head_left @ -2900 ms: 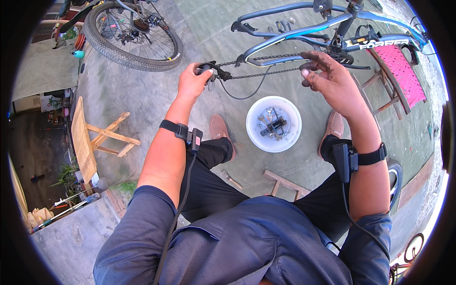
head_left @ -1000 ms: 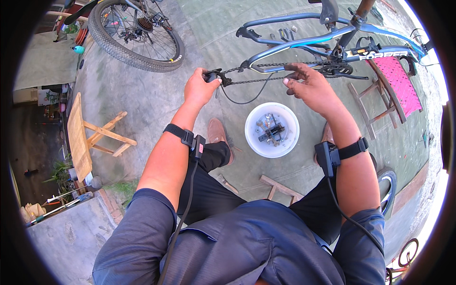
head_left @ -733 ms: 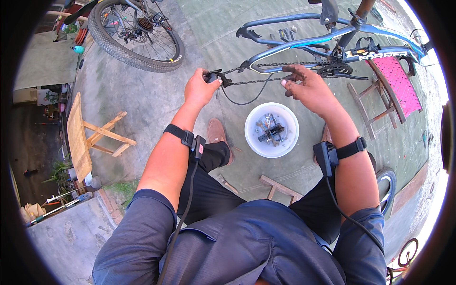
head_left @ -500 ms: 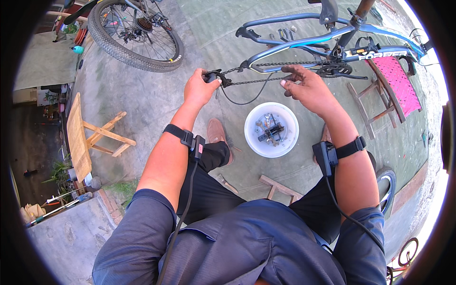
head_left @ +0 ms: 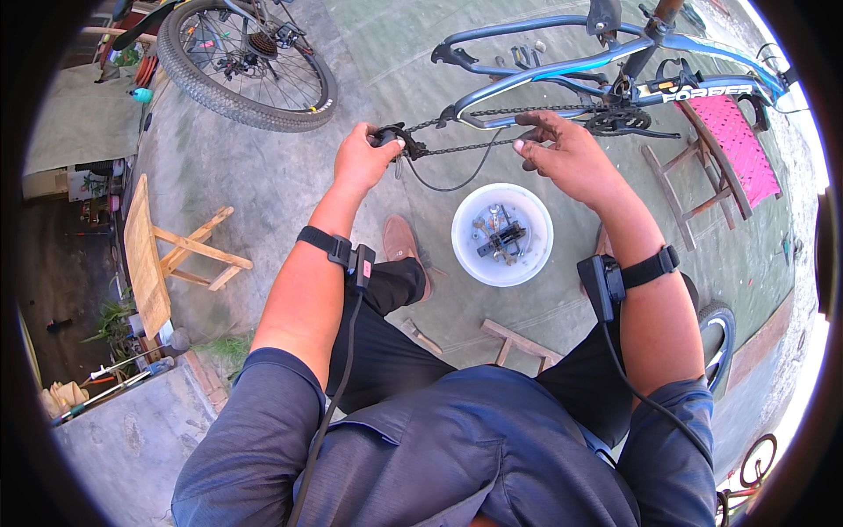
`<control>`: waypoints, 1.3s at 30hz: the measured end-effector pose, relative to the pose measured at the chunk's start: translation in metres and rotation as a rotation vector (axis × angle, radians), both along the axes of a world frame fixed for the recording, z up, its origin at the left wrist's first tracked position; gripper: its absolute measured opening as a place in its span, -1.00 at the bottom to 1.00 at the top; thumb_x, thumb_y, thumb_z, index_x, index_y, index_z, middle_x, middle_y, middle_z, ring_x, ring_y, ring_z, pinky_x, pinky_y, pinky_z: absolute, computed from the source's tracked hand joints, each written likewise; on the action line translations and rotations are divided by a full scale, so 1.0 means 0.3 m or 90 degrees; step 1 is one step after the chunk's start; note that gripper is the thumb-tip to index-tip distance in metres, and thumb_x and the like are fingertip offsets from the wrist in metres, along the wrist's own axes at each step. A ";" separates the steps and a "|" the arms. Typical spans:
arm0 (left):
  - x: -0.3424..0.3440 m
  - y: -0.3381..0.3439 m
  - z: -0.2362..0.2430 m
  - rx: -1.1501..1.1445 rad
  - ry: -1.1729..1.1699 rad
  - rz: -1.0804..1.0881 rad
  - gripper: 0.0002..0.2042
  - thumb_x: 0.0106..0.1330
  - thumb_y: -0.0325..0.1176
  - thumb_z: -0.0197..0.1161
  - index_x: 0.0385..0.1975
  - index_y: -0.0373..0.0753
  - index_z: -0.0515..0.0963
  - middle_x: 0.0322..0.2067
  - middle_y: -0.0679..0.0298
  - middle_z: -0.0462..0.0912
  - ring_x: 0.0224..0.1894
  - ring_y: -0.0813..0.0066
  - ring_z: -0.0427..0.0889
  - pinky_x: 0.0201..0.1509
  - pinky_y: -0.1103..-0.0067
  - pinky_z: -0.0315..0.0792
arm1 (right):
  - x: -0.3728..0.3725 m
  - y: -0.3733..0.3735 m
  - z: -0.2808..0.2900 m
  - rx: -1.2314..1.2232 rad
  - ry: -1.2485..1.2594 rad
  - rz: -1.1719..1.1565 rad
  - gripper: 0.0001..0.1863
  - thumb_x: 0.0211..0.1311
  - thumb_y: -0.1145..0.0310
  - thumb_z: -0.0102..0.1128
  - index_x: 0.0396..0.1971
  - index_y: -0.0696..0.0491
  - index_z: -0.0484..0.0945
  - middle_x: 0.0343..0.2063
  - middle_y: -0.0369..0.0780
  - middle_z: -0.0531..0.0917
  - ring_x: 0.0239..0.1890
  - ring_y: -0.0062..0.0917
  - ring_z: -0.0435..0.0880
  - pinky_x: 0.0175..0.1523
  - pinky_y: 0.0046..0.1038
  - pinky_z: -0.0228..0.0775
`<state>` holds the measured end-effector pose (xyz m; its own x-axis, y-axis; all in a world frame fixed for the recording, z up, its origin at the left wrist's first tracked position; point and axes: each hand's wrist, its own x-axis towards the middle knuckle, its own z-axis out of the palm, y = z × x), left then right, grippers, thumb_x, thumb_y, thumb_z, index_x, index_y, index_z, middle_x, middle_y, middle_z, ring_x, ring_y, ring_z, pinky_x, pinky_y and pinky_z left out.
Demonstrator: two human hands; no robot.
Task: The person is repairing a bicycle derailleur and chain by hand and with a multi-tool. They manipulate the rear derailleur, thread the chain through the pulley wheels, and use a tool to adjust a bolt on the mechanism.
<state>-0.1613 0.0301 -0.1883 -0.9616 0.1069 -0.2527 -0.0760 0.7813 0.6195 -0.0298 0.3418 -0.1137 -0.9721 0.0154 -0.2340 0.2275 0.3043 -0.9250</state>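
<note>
My left hand point(head_left: 363, 160) grips a black rear derailleur point(head_left: 406, 140), off to the left of a blue bicycle frame point(head_left: 518, 83). A bicycle chain point(head_left: 465, 148) runs through the derailleur and stretches right to the crankset point(head_left: 619, 120). The lower run of that chain is pinched between the thumb and fingers of my right hand point(head_left: 558, 154). From the derailleur a thin black cable point(head_left: 452, 190) loops down and back up behind the chain. My fingertips are dark with grease and partly hide what they grip.
Below the chain stands a white bucket point(head_left: 460, 250) with tools and metal parts inside. A wheel point(head_left: 250, 66) lies at the upper left, a wooden stool point(head_left: 149, 255) at the left. A pink-topped stool point(head_left: 729, 154) stands under the frame's right end. Several tools point(head_left: 524, 58) lie behind the frame.
The view has shifted slightly. My left hand and the derailleur sit a little further left; the derailleur looks slightly turned. My right hand stays at the chain.
</note>
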 end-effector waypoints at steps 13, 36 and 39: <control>-0.003 -0.002 0.007 0.020 -0.003 -0.001 -0.43 0.01 -0.12 0.46 -0.07 -0.42 0.51 -0.23 0.02 0.69 -0.21 0.26 0.69 -0.13 0.44 0.53 | 0.002 0.005 0.013 -0.019 -0.018 -0.008 -0.46 0.21 0.21 0.30 0.11 0.20 0.47 -0.26 -0.12 0.67 -0.27 -0.51 0.64 -0.13 -0.48 0.49; -0.006 -0.005 0.014 0.015 -0.021 0.017 -0.43 0.06 -0.12 0.45 -0.05 -0.43 0.49 -0.26 0.05 0.68 -0.28 0.29 0.68 -0.18 0.45 0.53 | 0.039 -0.010 -0.080 0.096 -0.072 0.039 -0.50 0.22 0.24 0.28 0.13 0.13 0.48 -0.25 -0.14 0.69 -0.34 -0.57 0.68 -0.21 -0.49 0.50; -0.012 -0.008 0.010 -0.018 -0.029 0.018 -0.44 0.09 -0.10 0.42 -0.03 -0.40 0.49 -0.20 0.06 0.68 -0.19 0.28 0.68 -0.10 0.44 0.52 | 0.057 -0.022 -0.091 0.151 -0.071 0.079 -0.50 0.21 0.21 0.28 0.12 0.11 0.50 -0.22 -0.11 0.71 -0.31 -0.49 0.73 -0.14 -0.43 0.52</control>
